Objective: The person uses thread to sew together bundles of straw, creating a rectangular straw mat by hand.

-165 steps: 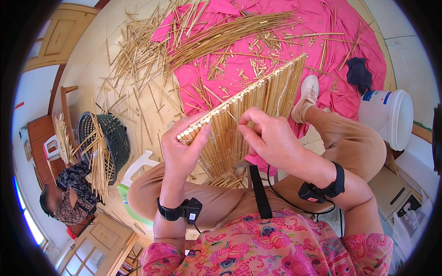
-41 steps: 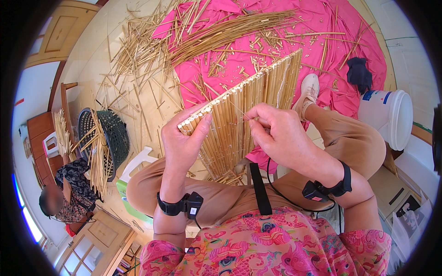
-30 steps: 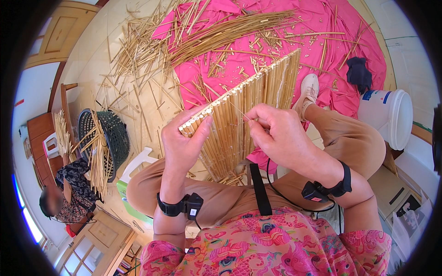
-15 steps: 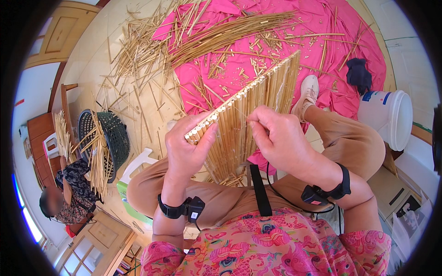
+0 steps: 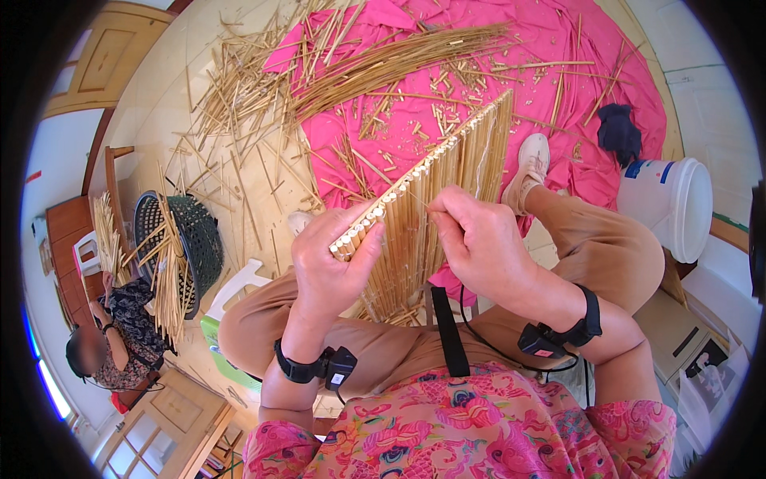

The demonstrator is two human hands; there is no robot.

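An upright mat of tied straw-coloured stalks [image 5: 471, 168] slants across the middle, its pale cut ends along the top edge. My left hand [image 5: 327, 263] is closed on its near end, thumb pressed to the front face below the cut ends. My right hand [image 5: 471, 239] is beside the front face, thumb and forefinger pinched on a thin pale thread [image 5: 417, 197] that runs to the mat's top edge. The mat's lower part reaches down between my legs, partly hidden by both hands.
Loose stalks [image 5: 239, 96] and a long bundle [image 5: 399, 56] lie over the floor and pink cloth [image 5: 335, 160]. A white bucket [image 5: 670, 207] and dark cloth [image 5: 616, 132] are at right. At left are a dark basket [image 5: 199, 247], a plastic stool [image 5: 235, 291] and a seated person [image 5: 116, 351].
Over the last second my left hand and the mat's near end have moved right and slightly down. My right hand has shifted a little up and right, still pinched.
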